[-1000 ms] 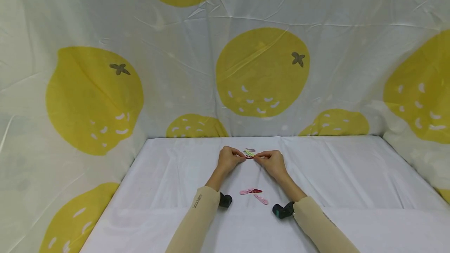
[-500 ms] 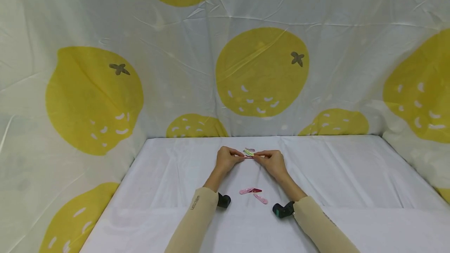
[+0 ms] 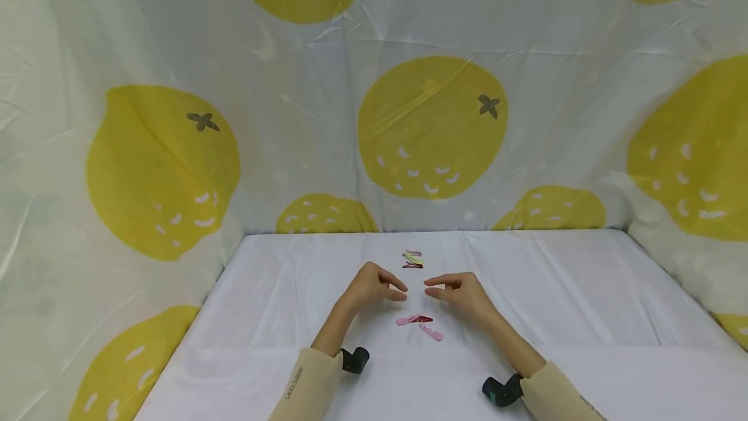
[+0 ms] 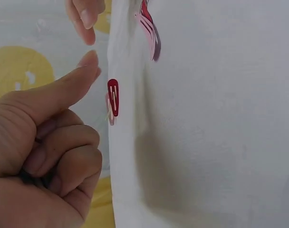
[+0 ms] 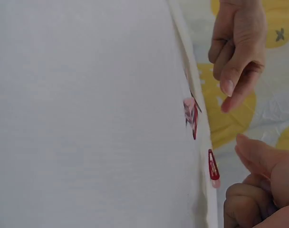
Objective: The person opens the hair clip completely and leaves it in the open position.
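My left hand hovers over the table with thumb and index finger apart, holding nothing. Facing it, my right hand has its thumb and index finger parted too, with nothing between them. Beyond the hands lies a red snap hair clip, nearest in a small row. Behind it are a yellow-green hair clip and a pinkish hair clip. On the near side, a pink hair clip touches or overlaps a red hair clip. Another pink hair clip lies at a slant just in front.
A white cloth covers the table. Behind it hangs a pale curtain printed with yellow fruit. Black wrist cameras sit at both sleeve cuffs.
Both hands have let go of the red hair clip, which stays at the front of the far row. They have drawn back towards the near clips, and their fingers have parted.
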A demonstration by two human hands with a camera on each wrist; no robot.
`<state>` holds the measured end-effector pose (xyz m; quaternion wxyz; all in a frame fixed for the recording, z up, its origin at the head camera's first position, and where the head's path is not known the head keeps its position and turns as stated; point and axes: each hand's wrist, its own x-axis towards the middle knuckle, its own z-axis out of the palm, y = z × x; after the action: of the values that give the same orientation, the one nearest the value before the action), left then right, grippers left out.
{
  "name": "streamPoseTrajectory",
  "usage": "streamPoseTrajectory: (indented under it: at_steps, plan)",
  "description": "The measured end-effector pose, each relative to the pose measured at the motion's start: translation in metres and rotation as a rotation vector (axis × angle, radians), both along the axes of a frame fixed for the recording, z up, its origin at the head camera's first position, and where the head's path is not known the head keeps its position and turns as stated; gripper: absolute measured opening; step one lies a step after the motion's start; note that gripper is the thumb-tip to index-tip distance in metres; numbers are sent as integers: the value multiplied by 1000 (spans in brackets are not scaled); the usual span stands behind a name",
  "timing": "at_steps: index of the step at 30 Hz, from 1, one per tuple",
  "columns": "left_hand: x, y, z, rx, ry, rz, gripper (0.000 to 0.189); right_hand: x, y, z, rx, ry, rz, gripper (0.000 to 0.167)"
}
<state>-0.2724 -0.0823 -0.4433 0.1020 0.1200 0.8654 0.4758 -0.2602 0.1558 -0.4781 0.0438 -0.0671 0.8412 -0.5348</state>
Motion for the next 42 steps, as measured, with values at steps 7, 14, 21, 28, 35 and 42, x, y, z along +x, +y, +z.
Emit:
streamPoseTrajectory:
  at_steps: [7,14,21,28,35,42]
  plan:
    - [25,0,-5,-82,-13,-67,13,30,-4,-3,-40,-8,161,27]
    - [35,-1,-13,-45,-6,-77,12,36,-7,-8,-27,45,217,18]
    - [36,-4,-16,-28,-25,-72,11,36,-10,-13,-22,65,224,9]
    - [34,-2,-15,-15,-12,-88,11,34,-8,-15,-47,121,203,11]
    - [34,0,-16,2,-18,-99,12,33,-7,-17,-114,114,185,16]
    - [34,-3,-13,20,-47,-80,10,32,-9,-15,-112,124,122,15]
